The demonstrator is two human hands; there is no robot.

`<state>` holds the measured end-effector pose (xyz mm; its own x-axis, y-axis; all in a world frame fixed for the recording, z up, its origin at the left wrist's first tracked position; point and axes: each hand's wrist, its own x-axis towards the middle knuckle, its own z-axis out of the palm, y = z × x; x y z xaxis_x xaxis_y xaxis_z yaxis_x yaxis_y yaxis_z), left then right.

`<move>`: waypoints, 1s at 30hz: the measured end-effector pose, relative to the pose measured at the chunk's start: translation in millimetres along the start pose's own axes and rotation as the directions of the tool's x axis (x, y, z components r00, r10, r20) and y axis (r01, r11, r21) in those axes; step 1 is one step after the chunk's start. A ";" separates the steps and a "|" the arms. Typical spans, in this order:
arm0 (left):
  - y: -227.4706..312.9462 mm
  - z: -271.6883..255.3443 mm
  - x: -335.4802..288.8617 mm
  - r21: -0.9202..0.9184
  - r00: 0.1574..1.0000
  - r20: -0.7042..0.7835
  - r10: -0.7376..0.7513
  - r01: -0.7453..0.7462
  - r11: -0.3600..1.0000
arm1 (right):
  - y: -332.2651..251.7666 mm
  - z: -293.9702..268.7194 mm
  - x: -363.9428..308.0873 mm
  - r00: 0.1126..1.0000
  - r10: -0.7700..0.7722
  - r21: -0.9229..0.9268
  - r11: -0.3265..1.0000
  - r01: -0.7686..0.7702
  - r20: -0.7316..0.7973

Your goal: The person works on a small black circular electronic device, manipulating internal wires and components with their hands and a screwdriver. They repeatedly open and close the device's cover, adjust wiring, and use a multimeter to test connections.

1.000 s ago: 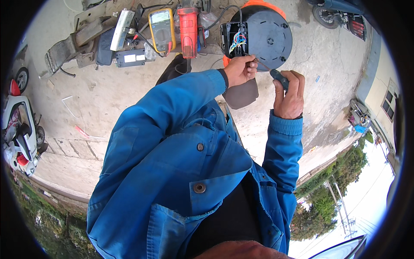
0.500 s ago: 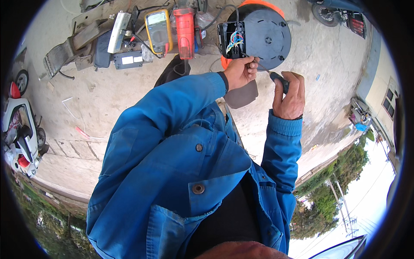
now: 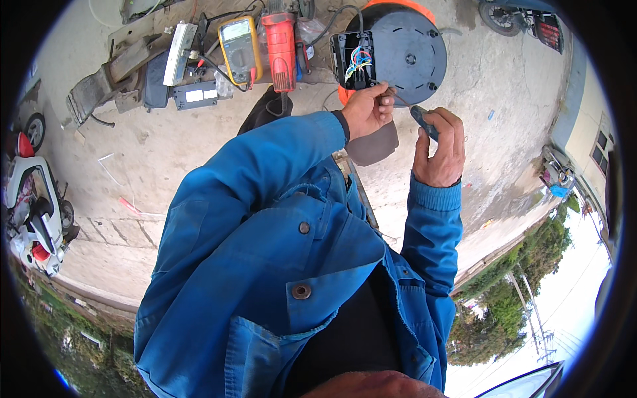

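A round black base with an orange rim [image 3: 415,76] lies on the ground ahead of me, and an open black terminal box [image 3: 341,56] is at its left side. Coloured wires [image 3: 359,61] bunch up inside the box. At the box's near edge my left hand [image 3: 368,111] is closed in a pinch; whatever its fingertips hold is too small to make out. My right hand [image 3: 441,147] grips the dark handle of a screwdriver [image 3: 419,117]. The thin shaft slants left toward my left fingertips, where its tip is hidden.
Left of the box lie a red power tool [image 3: 281,53], a yellow multimeter [image 3: 240,50], a white power strip [image 3: 180,53] and a black cover plate [image 3: 196,95]. A white scooter [image 3: 36,205] stands far left. A motorbike [image 3: 511,20] is at the upper right.
My right hand has shifted slightly left and the screwdriver's handle has turned in its fingers. My left hand stays at the box's near edge.
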<state>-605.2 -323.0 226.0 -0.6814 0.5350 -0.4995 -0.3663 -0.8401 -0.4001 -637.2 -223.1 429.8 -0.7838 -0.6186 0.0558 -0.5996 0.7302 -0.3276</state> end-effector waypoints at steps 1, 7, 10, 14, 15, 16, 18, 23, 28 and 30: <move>0.2 0.2 -0.6 -0.004 1.000 0.003 -0.001 0.001 1.000 | 0.0 -1.7 -0.6 1.000 -0.020 -0.010 1.000 0.020 0.014; -0.5 -0.8 -0.2 0.002 1.000 -0.011 0.012 -0.012 1.000 | -7.9 0.3 -8.8 0.986 0.167 0.093 0.982 -0.165 -0.017; -0.9 -2.3 0.6 0.005 1.000 -0.007 0.020 -0.020 1.000 | -3.5 3.5 -9.6 0.990 0.139 0.094 0.986 -0.135 -0.033; -1.4 -4.7 0.5 0.025 0.999 -0.017 0.030 -0.029 0.999 | 1.1 2.4 -6.5 0.999 0.043 0.054 0.998 -0.041 -0.025; -1.6 -5.3 0.1 0.032 0.999 -0.018 0.030 -0.029 0.999 | 1.9 0.0 -4.6 1.000 0.010 0.008 1.000 -0.010 0.003; -1.3 -6.2 -0.5 0.051 0.998 -0.057 0.029 -0.026 0.998 | 2.6 -3.1 -2.6 0.999 -0.027 -0.038 0.999 0.028 0.031; 0.2 -8.8 -3.7 0.094 0.992 -0.123 0.032 -0.020 0.995 | 0.8 -6.3 -1.0 0.999 -0.014 -0.045 0.999 0.016 0.039; 10.2 -22.0 -29.6 0.654 0.962 -0.027 0.271 -0.188 0.733 | 0.3 2.0 -2.1 0.988 0.155 0.030 0.987 -0.155 -0.002; 41.2 -21.8 -35.6 0.904 0.929 0.081 0.360 -0.220 0.367 | 5.2 0.5 -7.2 0.997 0.056 -0.048 0.997 -0.058 -0.045; 46.5 -17.7 -34.8 0.958 0.899 0.196 0.392 -0.261 0.118 | 2.5 -0.2 -10.2 0.993 0.088 -0.030 0.995 -0.090 -0.083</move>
<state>-587.3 -379.1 211.2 -0.8805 0.1340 -0.4548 -0.4726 -0.3245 0.8194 -630.7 -214.9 428.6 -0.8440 -0.5258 0.1053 -0.5309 0.7916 -0.3025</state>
